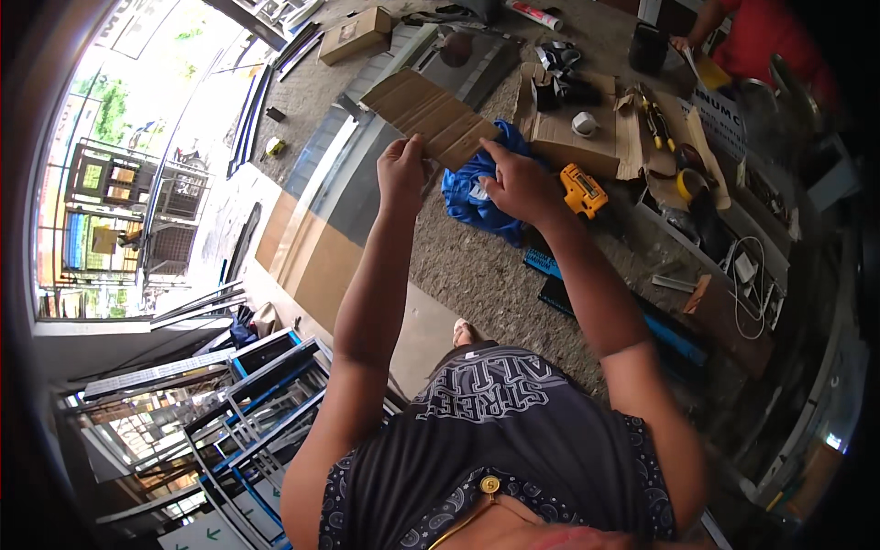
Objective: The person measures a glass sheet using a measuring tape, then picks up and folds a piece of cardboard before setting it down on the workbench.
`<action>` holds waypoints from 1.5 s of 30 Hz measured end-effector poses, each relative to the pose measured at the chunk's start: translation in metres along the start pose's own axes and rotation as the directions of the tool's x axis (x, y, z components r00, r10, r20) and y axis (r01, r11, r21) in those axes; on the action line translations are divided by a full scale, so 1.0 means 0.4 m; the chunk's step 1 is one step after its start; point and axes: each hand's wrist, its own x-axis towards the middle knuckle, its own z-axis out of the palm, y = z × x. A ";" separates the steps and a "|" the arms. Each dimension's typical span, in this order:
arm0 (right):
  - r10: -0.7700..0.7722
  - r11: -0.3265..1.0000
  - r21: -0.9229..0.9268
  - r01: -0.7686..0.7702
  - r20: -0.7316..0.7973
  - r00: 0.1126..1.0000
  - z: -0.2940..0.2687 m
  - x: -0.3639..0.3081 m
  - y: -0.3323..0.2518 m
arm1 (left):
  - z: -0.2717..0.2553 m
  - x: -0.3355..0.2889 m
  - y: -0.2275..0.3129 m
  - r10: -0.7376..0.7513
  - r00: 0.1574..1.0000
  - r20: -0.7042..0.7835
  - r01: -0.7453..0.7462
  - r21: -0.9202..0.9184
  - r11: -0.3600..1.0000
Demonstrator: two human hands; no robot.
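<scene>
A folded piece of brown cardboard (431,117) is held out in front of me, creased across its surface. My left hand (401,170) is closed on its lower left edge, thumb and fingers pinching it. At the right corner, the index fingertip of my right hand (519,186) touches the cardboard. The right thumb stands apart from that finger; the other fingers are partly hidden. Beneath and behind the cardboard lies a crumpled blue cloth (481,197). A yellow power drill (584,191) rests on the ground just right of my right hand.
Glass or metal panels (344,183) lie left of the cardboard. An opened cardboard box (573,151) and pliers (656,119) are at right, near a white cable (763,293). Metal frames (247,431) stack lower left. A person in red (770,46) is at far right.
</scene>
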 end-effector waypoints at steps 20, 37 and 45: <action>0.023 0.999 0.023 -0.026 0.137 0.990 0.023 0.017 0.109 | 0.058 0.057 -0.116 0.201 0.978 0.057 -0.209 0.208 0.956; 0.486 0.662 0.683 -0.310 -0.076 0.870 0.124 -0.240 0.175 | -0.516 -0.099 -0.433 -0.094 0.986 -0.141 0.160 0.959 0.234; 0.513 0.713 0.577 -0.399 -0.041 0.857 0.176 -0.244 0.133 | -0.628 -0.127 -0.468 -0.306 0.911 -0.277 0.345 0.917 0.199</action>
